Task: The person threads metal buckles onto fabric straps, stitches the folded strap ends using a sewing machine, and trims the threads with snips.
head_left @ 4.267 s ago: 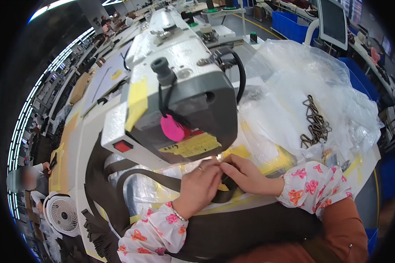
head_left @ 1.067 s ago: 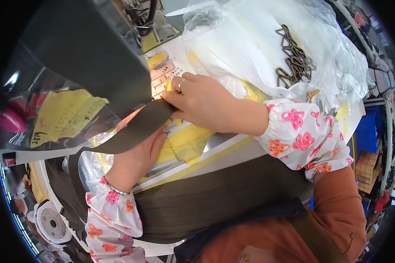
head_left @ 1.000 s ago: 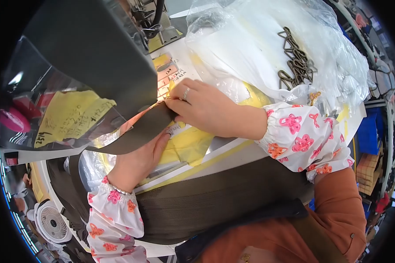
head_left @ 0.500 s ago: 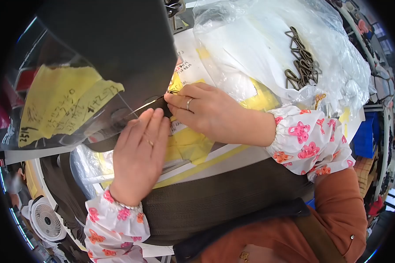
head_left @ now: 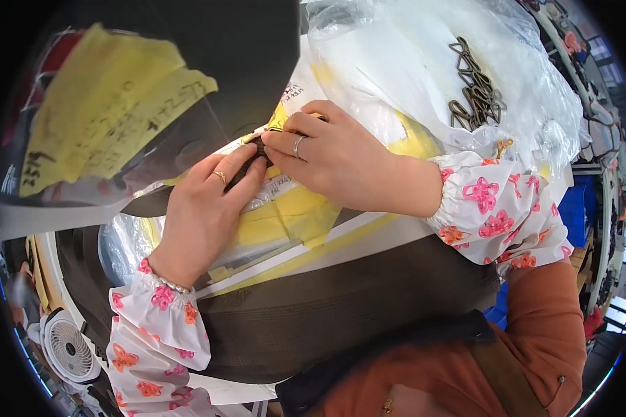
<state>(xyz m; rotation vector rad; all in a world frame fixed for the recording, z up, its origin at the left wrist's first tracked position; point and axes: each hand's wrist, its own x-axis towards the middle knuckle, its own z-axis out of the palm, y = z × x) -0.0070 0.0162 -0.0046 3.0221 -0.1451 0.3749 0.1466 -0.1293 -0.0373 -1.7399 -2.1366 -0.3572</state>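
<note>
"Starting with the hands, what is held by them?"

"The end of a dark strip (head_left: 148,203) is pinched by the bent fingers of the right hand (head_left: 348,160). By the fingertips of the left hand (head_left: 205,201) the same strip is touched, close beside the right fingertips. Whether it is also gripped there cannot be told, since the contact is partly covered."

"And where is this strip situated?"

"It is situated at the lower edge of the dark machine cover (head_left: 236,55), and its middle part is hidden behind the left hand. On the clear plastic guard, a yellow note (head_left: 111,111) with handwriting is carried."

"Which things are placed around?"

"Nearer to the body, a wide layer of dark material (head_left: 341,316) is laid along the table edge. Under the wrists, yellow tape (head_left: 313,215) is seen on the table. Beyond the right hand, metal loops (head_left: 477,104) are heaped on a plastic bag (head_left: 410,76). At the far left, a white fan (head_left: 69,345) is seen."
</note>
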